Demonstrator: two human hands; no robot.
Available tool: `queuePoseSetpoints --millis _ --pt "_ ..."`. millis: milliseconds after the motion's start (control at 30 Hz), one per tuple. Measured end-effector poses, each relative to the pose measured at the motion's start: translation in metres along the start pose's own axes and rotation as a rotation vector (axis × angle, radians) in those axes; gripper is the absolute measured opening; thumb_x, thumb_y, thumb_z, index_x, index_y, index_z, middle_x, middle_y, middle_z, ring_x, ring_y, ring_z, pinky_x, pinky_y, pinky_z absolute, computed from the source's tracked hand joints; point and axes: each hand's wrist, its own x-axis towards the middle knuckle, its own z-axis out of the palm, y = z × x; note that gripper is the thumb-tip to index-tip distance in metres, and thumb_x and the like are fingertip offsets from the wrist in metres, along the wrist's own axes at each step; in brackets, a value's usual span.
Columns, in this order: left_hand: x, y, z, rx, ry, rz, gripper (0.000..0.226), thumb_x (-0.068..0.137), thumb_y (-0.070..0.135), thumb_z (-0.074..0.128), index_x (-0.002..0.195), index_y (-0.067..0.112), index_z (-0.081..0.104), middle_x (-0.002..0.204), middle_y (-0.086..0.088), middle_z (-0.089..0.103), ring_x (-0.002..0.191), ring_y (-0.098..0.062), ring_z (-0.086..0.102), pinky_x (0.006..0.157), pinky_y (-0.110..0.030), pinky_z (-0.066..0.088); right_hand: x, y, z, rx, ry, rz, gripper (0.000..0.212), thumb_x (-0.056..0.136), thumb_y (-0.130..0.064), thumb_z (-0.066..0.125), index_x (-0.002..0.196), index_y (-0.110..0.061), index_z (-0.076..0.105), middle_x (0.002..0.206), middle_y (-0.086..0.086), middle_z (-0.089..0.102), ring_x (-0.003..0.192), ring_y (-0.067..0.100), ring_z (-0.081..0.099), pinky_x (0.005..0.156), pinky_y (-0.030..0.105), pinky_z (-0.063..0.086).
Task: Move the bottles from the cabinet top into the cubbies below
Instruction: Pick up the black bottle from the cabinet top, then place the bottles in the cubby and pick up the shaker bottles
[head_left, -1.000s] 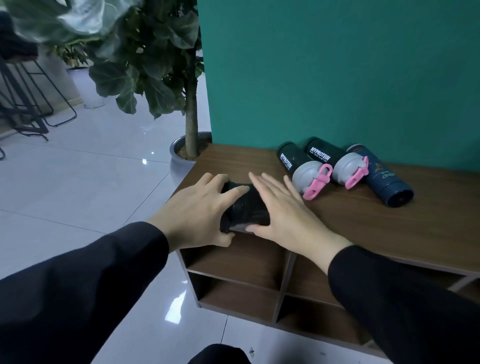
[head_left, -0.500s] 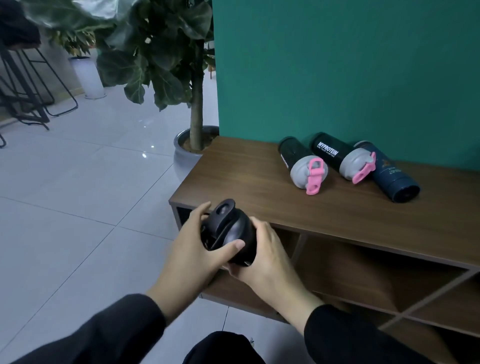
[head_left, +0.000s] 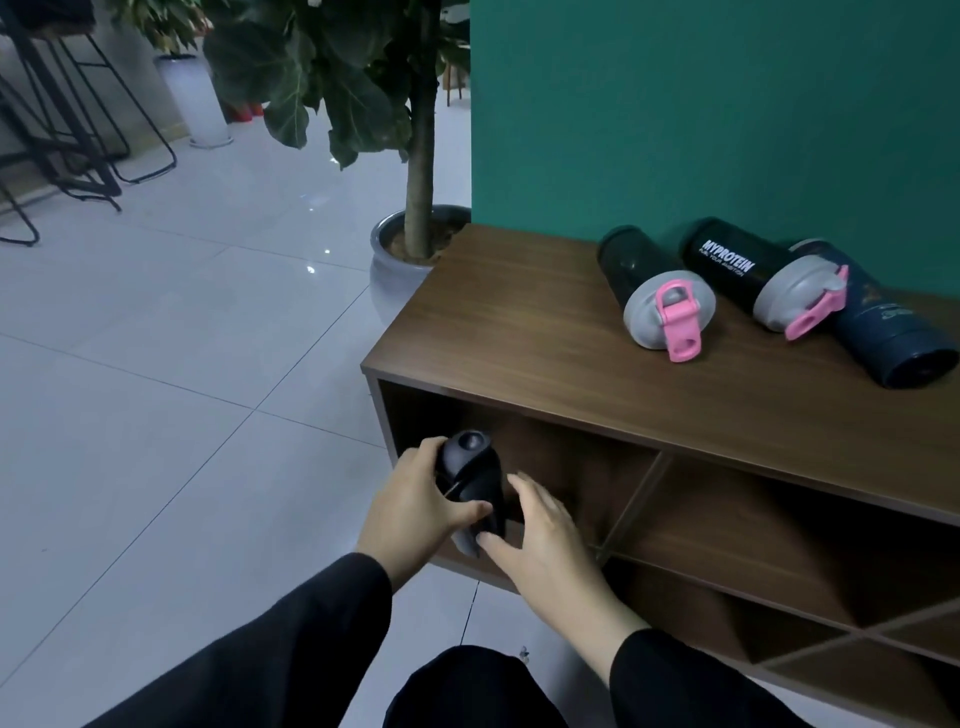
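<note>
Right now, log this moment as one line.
left hand: holding black bottle | right hand: steadying it | at: top-left cubby | cabinet top: three bottles

Dark walnut-look wooden cabinet (head_left: 530, 332) shows a smooth matt grain on its top. The black plastic shaker bottle (head_left: 475, 486) has a soft satin sheen. Grey plastic lid with pink plastic flip loop (head_left: 667, 312) looks matt. Pale floor tiles (head_left: 182, 364) gleam, glossy and reflective. The teal wall (head_left: 701, 104) is flat matt.
</note>
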Motion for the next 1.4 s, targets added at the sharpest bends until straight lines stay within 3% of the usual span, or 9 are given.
queuePoseSetpoints --millis 133,300,600,867,967,1067,1167,1267,1400 --pt "0.039 -0.008 0.0 0.087 0.016 0.002 0.084 0.07 0.045 0.084 0.142 0.025 0.045 0.124 -0.002 0.056 0.104 -0.021 0.06 0.082 -0.028 0.047 -0.002 0.018 0.0 -0.017 0.012 -0.015 0.047 0.096 -0.039 0.056 0.14 -0.025 0.049 0.144 -0.014 0.046 0.134 0.008 0.042 0.102 0.019 0.033" --pt "0.07 -0.008 0.009 0.175 0.012 0.041 0.086 0.068 0.044 0.085 0.143 0.027 0.045 0.123 -0.006 0.053 0.103 -0.028 0.062 0.081 -0.029 0.048 -0.003 0.025 -0.001 0.025 0.06 -0.026 0.031 0.096 -0.035 0.057 0.125 -0.025 0.061 0.121 -0.02 0.056 0.113 0.001 0.052 0.094 0.016 0.038" --pt "0.099 -0.024 0.022 0.158 -0.012 0.032 0.088 0.068 0.037 0.089 0.143 0.025 0.045 0.119 -0.008 0.051 0.1 -0.03 0.062 0.085 -0.035 0.053 -0.003 0.004 -0.016 0.195 0.164 -0.187 0.012 0.094 -0.027 0.06 0.101 -0.024 0.07 0.101 -0.018 0.065 0.1 0.01 0.062 0.083 0.024 0.051" --pt "0.101 -0.04 0.033 0.17 0.002 0.041 0.075 0.069 0.041 0.085 0.13 0.017 0.049 0.116 -0.013 0.054 0.103 -0.036 0.059 0.09 -0.047 0.054 0.01 -0.033 -0.045 0.219 0.25 -0.364 0.012 0.094 -0.02 0.061 0.097 -0.017 0.072 0.098 -0.015 0.067 0.099 0.013 0.065 0.08 0.035 0.053" --pt "0.099 -0.042 0.032 0.253 0.032 0.072 0.075 0.067 0.043 0.087 0.127 0.015 0.051 0.116 -0.015 0.055 0.104 -0.039 0.058 0.088 -0.047 0.054 0.018 -0.046 -0.067 0.159 0.386 -0.509 0.01 0.093 -0.015 0.064 0.095 -0.009 0.073 0.099 -0.004 0.067 0.098 0.014 0.064 0.084 0.037 0.052" --pt "0.093 -0.039 0.03 0.32 0.081 0.115 0.079 0.069 0.045 0.085 0.134 0.016 0.05 0.123 -0.014 0.054 0.111 -0.038 0.056 0.088 -0.046 0.054 0.04 -0.051 -0.105 0.012 0.691 -0.562 0.021 0.089 -0.019 0.069 0.105 -0.006 0.07 0.11 0.009 0.063 0.11 0.023 0.059 0.1 0.038 0.044" --pt "0.083 -0.034 0.027 0.374 0.139 0.17 0.08 0.074 0.043 0.083 0.141 0.016 0.049 0.134 -0.012 0.054 0.121 -0.035 0.053 0.092 -0.046 0.055 0.069 -0.049 -0.148 -0.102 0.888 -0.389 0.052 0.082 -0.036 0.073 0.126 -0.012 0.06 0.132 0.011 0.053 0.126 0.028 0.049 0.109 0.046 0.037" --pt "0.068 -0.034 0.026 0.443 0.271 0.28 0.057 0.082 0.033 0.078 0.131 0.01 0.06 0.132 -0.014 0.06 0.119 -0.035 0.058 0.088 -0.041 0.056 0.098 -0.035 -0.18 -0.225 0.822 -0.083 0.087 0.072 -0.054 0.075 0.144 -0.02 0.042 0.153 0.009 0.036 0.141 0.03 0.036 0.112 0.047 0.031" --pt "0.047 -0.043 0.033 0.488 0.434 0.477 0.023 0.09 0.025 0.058 0.094 0.007 0.072 0.09 -0.012 0.065 0.074 -0.036 0.06 0.059 -0.041 0.049 0.119 -0.013 -0.197 -0.24 0.645 0.032 0.087 0.069 -0.053 0.08 0.141 -0.021 0.043 0.143 0.011 0.044 0.126 0.035 0.05 0.107 0.045 0.042"
